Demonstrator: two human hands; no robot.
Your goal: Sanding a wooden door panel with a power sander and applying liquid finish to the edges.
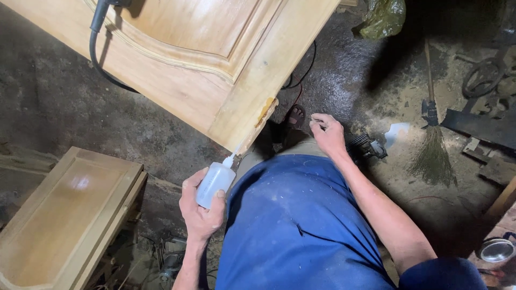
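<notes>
My left hand (200,212) grips a small white squeeze bottle (215,183), its nozzle touching the lower corner of a pale wooden door (215,70). The door's edge has a chipped, torn spot (265,110) just above the nozzle. To the right of the door corner, above my knee, my right hand (327,134) hovers with fingers loosely curled, pinching something tiny that I cannot make out. My blue shirt (301,225) fills the bottom centre.
A black cable (97,43) lies across the door panel. A second wooden panel (64,215) rests at the lower left. A broom (432,145), a dark power tool (365,146), metal scraps and a steel bowl (495,249) sit on the dirty floor at right.
</notes>
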